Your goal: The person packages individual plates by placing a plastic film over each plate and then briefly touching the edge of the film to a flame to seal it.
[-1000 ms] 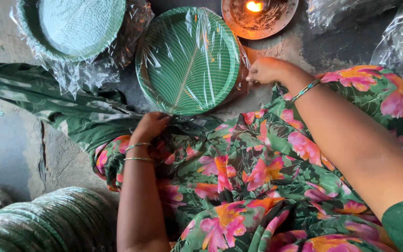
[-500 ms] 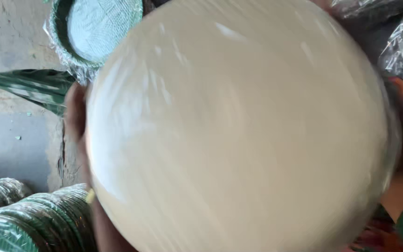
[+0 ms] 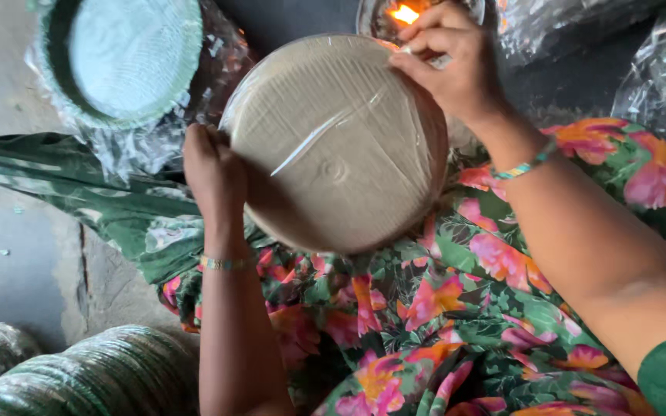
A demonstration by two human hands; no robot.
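The left hand (image 3: 213,173) grips the left edge of a plastic-wrapped stack of plates (image 3: 333,142), pale underside up, above the flowered lap. The right hand (image 3: 449,65) pinches its top edge. Behind burns a small flame (image 3: 404,13); another wrapped stack (image 3: 129,58) lies to the left.

A lit flame in a round metal dish (image 3: 396,17) sits just behind the right hand (image 3: 450,65); crinkled clear plastic wrapping (image 3: 660,85) crowds the right, while grey concrete floor (image 3: 17,254) lies open at left.
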